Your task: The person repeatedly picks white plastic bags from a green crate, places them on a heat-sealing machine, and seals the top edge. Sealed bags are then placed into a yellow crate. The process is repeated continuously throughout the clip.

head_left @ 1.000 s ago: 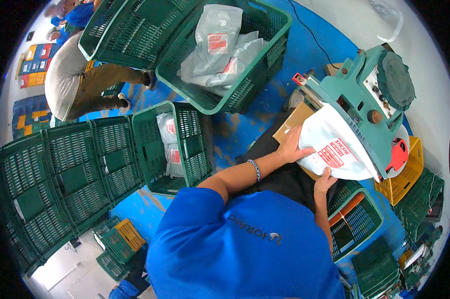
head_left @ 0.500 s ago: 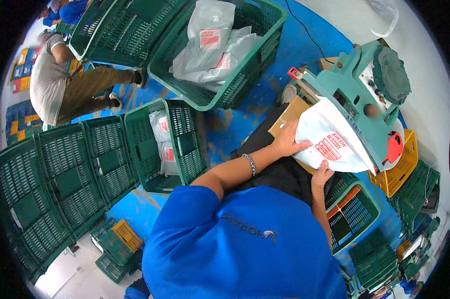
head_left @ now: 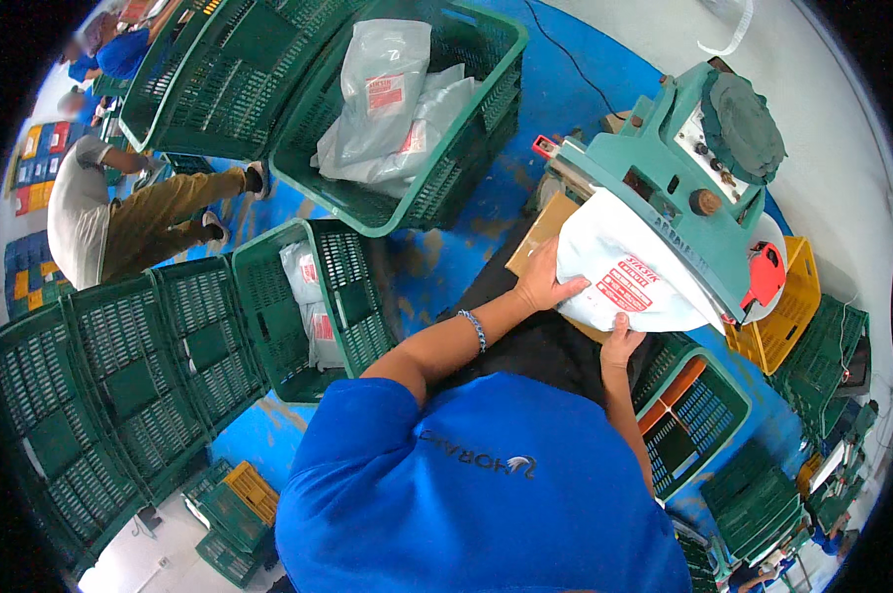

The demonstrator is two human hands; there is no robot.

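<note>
My left hand (head_left: 545, 280) grips the near-left edge of a white plastic bag (head_left: 599, 252) with red print, the thumb lying on top. My right hand (head_left: 621, 344) pinches the bag's near edge between thumb and fingers. The bag's far edge lies along the front of a green band sealer (head_left: 654, 193), a sealing machine with a red part (head_left: 765, 280) at its right end. Whether that edge is inside the machine I cannot tell. Under the bag shows a brown board (head_left: 543, 232).
A green crate (head_left: 407, 212) ahead on the left holds several grey bags (head_left: 382, 89); a second green crate (head_left: 298, 390) holds two more. Another green crate (head_left: 708, 440) and a yellow crate (head_left: 802, 296) stand to the right. A person (head_left: 85, 212) bends at the far left.
My view has shifted, so most things sit a little further left in the picture. Both hands keep their hold on the bag, which stays against the machine's front.
</note>
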